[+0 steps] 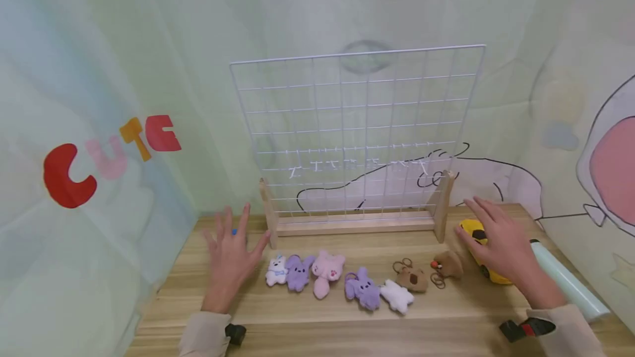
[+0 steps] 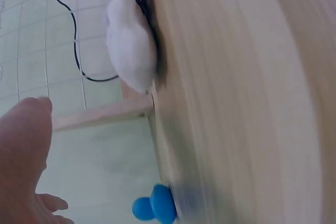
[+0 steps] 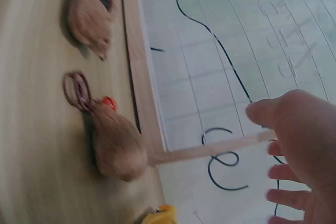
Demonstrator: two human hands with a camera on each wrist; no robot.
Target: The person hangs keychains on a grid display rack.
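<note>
My left hand point(image 1: 232, 260), fingers spread, hovers over the table's left side, beside a white plush point(image 1: 276, 270). A blue knobbed object point(image 2: 161, 204) lies under it, mostly hidden in the head view. On the right, my other hand point(image 1: 503, 244) is held out with straight fingers, overlapping a yellow toy car point(image 1: 498, 276). Between the hands lie a purple plush point(image 1: 297, 273), a pink plush point(image 1: 327, 273), a second purple plush point(image 1: 366, 290), a white star-like plush point(image 1: 397, 296), a brown plush point(image 1: 413, 279) and another brown plush with a red spot point(image 1: 448, 265). Neither hand holds anything.
A white wire grid rack point(image 1: 366, 125) with small hooks stands in a wooden base point(image 1: 354, 227) behind the plushes. A pale green cylinder point(image 1: 570, 282) lies at the table's right edge. Printed cloth point(image 1: 163, 43) hangs behind and along both sides.
</note>
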